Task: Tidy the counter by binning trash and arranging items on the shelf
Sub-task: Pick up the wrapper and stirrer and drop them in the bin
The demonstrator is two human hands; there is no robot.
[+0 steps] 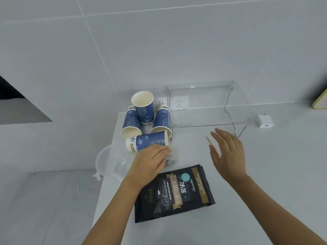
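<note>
1. Head view shows the tidying barely begun: the clear shelf (208,105) against the wall holds nothing, and every loose item sits on the counter (265,174).
2. Left to do, as I judge it: bin the crumpled wrapper (171,159) and the small wooden stick (208,140), then set the 4 blue paper cups (145,121) and the coffee bag (174,192) on the shelf. A white bin bag (104,160) hangs open just off the counter's left edge.
3. The left hand (150,163) lies palm-down over the wrapper, fingers pressed together and slightly curled, touching the nearest cup; whether it grips the wrapper I cannot tell.
4. The right hand (228,154) hovers open, fingers loosely spread, holding nothing, just beside the stick.
5. The cups are jumbled left of the shelf: 1 leans mouth-up on others, 3 lie tipped over. They are white inside and appear empty.
6. The bag is black, flat, label up, near the front edge, between both forearms.
</note>
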